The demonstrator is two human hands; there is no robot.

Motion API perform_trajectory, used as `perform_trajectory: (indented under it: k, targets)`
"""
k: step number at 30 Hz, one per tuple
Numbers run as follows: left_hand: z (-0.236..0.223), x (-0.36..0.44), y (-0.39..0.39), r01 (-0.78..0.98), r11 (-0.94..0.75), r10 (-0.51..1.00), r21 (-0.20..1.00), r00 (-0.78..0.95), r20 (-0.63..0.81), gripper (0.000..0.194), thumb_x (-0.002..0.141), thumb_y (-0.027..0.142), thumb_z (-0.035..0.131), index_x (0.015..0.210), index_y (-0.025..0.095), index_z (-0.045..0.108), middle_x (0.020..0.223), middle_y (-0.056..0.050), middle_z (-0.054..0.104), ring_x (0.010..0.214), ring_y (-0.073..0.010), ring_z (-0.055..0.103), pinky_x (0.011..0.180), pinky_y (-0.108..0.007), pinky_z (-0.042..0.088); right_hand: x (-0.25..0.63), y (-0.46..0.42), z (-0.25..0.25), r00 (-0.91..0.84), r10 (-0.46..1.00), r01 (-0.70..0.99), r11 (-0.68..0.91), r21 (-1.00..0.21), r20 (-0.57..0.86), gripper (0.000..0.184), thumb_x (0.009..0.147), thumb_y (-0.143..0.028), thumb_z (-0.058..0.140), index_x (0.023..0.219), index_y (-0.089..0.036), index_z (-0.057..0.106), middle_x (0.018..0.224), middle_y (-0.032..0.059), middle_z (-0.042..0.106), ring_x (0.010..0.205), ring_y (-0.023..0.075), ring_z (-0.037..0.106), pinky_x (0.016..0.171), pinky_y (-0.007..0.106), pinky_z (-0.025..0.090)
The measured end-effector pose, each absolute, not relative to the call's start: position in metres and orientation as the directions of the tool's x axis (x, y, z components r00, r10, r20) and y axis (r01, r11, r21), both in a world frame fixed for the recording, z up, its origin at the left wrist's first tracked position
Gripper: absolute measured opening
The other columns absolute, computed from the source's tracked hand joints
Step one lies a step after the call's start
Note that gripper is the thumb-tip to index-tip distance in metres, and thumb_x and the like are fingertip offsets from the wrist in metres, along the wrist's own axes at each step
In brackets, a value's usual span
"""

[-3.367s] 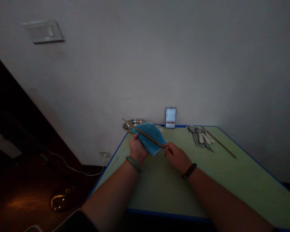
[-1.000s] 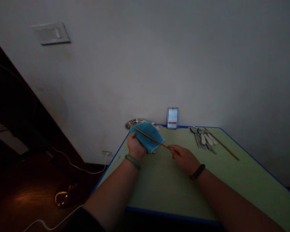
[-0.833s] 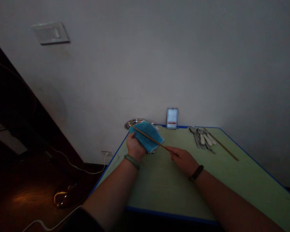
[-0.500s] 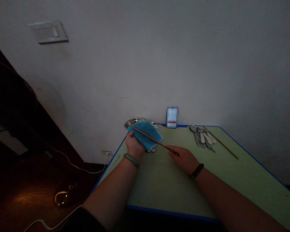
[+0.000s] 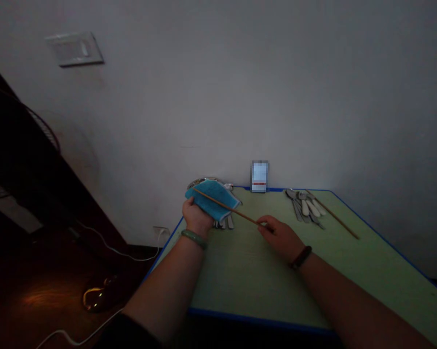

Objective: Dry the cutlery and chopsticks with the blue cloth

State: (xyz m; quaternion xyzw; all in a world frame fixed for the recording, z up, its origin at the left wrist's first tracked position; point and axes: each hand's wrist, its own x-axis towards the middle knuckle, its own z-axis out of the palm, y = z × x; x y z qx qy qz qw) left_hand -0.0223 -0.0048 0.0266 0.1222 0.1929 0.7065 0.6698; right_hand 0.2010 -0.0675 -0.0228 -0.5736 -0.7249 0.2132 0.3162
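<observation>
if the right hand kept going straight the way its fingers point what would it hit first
Past the wooden chopstick already at its fingertips, the right hand would most likely meet the blue cloth held in the left hand, though depth is hard to judge from this view.

Exposure was dim throughout, leaving the white wall (image 5: 218, 97) a flat grey and the polished floor (image 5: 32, 310) nearly black apart from one warm patch of glare. The wide lens slanted and slightly bowed the table's blue edge (image 5: 262, 322), and the upright card (image 5: 259, 176) was pixelated beyond reading.
</observation>
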Motion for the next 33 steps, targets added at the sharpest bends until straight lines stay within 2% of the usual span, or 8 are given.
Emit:
perform_trajectory:
  k: [5,12,17,26,33]
  targets:
    - [0.0226,-0.0263,-0.0004,-0.892,-0.050,0.994,0.449,-0.090,-0.069,0.053,0.082,0.038,0.038,0.121,0.012,0.063,0.126,-0.017,0.065,0.125,-0.0369,0.054,0.106,-0.056,0.038,0.2046,-0.0658,-0.0237,-0.068,0.970,0.658,0.218,-0.721,0.232,0.028,0.086,-0.041,0.046,0.098,-0.023,0.064,0.073,0.0008,0.067,0.067,0.0181,0.061,0.063,0.029,0.042]
    - [0.0196,-0.0286,0.0035,-0.894,-0.057,0.996,0.445,-0.083,-0.040,0.053,0.081,0.038,0.039,0.120,0.013,0.064,0.127,-0.017,0.065,0.124,-0.0372,0.055,0.106,-0.058,0.037,0.2085,-0.0606,-0.0275,0.034,0.962,0.623,0.192,-0.759,0.271,0.027,0.086,-0.040,0.045,0.093,-0.022,0.065,0.077,0.0023,0.068,0.072,0.0193,0.062,0.065,0.030,0.044]
    - [0.0207,-0.0284,0.0015,-0.889,-0.064,0.994,0.454,-0.095,-0.046,0.050,0.081,0.036,0.040,0.117,0.011,0.065,0.128,-0.017,0.065,0.126,-0.0363,0.054,0.106,-0.054,0.039,0.2084,-0.0604,-0.0265,0.052,0.953,0.600,0.209,-0.772,0.299,0.027,0.086,-0.039,0.045,0.092,-0.022,0.065,0.081,0.0030,0.068,0.076,0.0198,0.063,0.067,0.031,0.045]
    - [0.0227,-0.0261,-0.0008,-0.889,-0.059,0.993,0.453,-0.097,-0.060,0.054,0.078,0.037,0.042,0.119,0.011,0.064,0.126,-0.018,0.065,0.123,-0.0385,0.055,0.103,-0.057,0.041,0.2053,-0.0618,-0.0274,-0.030,0.961,0.574,0.242,-0.782,0.275,0.035,0.087,-0.044,0.045,0.106,-0.021,0.065,0.069,-0.0004,0.061,0.063,0.0173,0.058,0.059,0.029,0.043]
    - [0.0235,-0.0255,-0.0008,-0.883,-0.054,0.993,0.466,-0.095,-0.064,0.051,0.080,0.039,0.039,0.116,0.013,0.066,0.121,-0.017,0.068,0.123,-0.0375,0.056,0.105,-0.057,0.039,0.2023,-0.0664,-0.0249,-0.111,0.925,0.566,0.360,-0.742,0.365,0.034,0.090,-0.039,0.044,0.107,-0.022,0.068,0.086,0.0033,0.070,0.074,0.0177,0.064,0.070,0.031,0.050]
